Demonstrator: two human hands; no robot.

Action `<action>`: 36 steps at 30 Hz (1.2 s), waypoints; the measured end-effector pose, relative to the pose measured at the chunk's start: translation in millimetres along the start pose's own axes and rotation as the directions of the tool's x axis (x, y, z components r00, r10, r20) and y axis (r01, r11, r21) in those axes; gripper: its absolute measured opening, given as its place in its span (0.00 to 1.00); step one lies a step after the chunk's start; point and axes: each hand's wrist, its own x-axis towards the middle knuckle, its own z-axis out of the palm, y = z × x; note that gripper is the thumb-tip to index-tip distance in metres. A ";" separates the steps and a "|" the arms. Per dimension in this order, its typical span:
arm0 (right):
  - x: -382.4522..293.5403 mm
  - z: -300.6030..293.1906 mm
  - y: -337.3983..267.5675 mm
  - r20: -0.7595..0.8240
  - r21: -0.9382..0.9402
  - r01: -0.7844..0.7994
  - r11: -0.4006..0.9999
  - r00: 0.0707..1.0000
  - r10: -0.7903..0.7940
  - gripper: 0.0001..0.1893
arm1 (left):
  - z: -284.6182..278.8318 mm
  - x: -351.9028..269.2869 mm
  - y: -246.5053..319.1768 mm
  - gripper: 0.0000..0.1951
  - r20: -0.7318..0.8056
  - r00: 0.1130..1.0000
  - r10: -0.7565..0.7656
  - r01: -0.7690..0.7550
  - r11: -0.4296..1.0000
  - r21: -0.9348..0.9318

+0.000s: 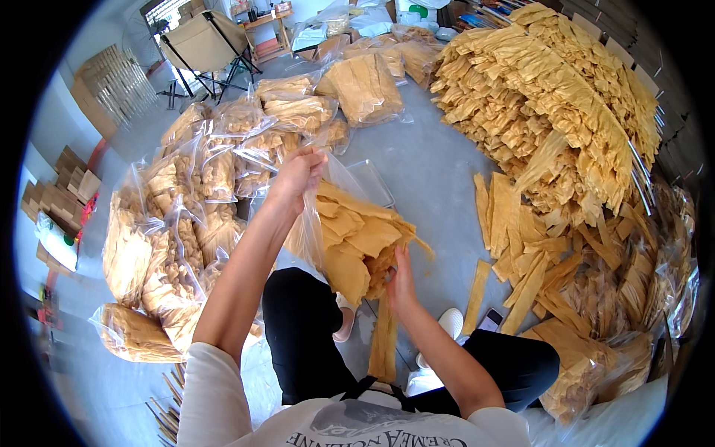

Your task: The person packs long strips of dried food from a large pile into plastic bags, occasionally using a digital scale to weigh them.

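My left hand pinches the raised edge of a clear plastic bag. A bundle of yellow-brown dried sheets, which look like dried bean curd, lies partly in that bag, between my knees. My right hand grips the right end of the bundle, where loose edges stick out; the undersides of its fingers are hidden. A long strip of the same material hangs or lies below the bundle. Behind the bundle, a clear plastic tray rests on the grey floor.
Filled clear bags crowd the left and far side. A tall pile of dried sheets stands at the right, with loose strips before it. A phone lies near my right shoe. A folding chair stands at the far left.
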 end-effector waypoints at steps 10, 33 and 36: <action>131.5 -82.8 65.0 -0.307 -0.398 -0.087 0.913 0.951 -0.043 0.29 | -25.3 83.2 -97.1 0.06 -0.202 0.969 -0.139 0.135 0.990 -0.035; -0.8 -213.4 229.6 -0.498 -0.857 -0.510 0.073 0.856 0.136 0.35 | 4.2 91.9 -124.8 0.11 0.137 0.991 0.014 -0.117 0.602 0.790; -2.0 -208.1 234.1 -0.536 -0.836 -0.547 0.039 0.831 0.151 0.32 | -1.8 91.0 -124.9 0.09 0.194 0.980 0.052 -0.192 0.525 0.829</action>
